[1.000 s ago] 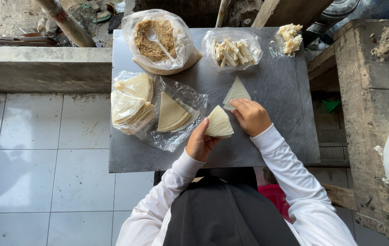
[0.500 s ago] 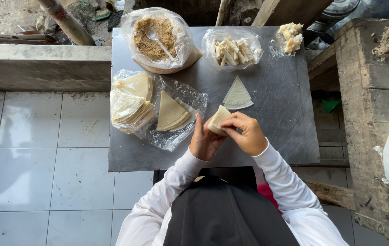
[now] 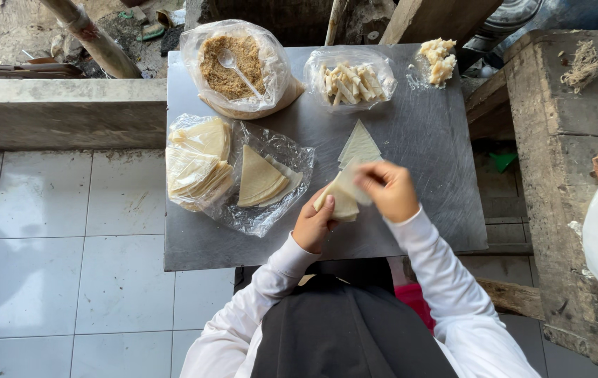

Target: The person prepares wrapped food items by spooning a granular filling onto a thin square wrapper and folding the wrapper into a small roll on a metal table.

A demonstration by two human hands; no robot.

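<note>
A pale triangular dough wrapper [image 3: 342, 195] is held over the near part of the grey metal table [image 3: 425, 140]. My left hand [image 3: 314, 224] cups it from below. My right hand [image 3: 388, 190] pinches its upper flap and folds it. Just behind the hands lies another flat triangular wrapper [image 3: 360, 145]. To the left, a clear plastic sheet holds a stack of triangular wrappers [image 3: 258, 178] and a bigger pile of wrappers [image 3: 197, 162].
At the back stand a bag of brown crumbly filling with a white spoon [image 3: 232, 64], a bag of pale sticks [image 3: 349, 81] and a small pale heap [image 3: 437, 59]. A rough concrete block [image 3: 565, 175] flanks the table's right; tiled floor [image 3: 54, 259] lies left.
Both hands have closed together around the wrapper. The right hand left the flat wrapper on the table and now folds the held one, which has gone from a flat cone to a folded shape.
</note>
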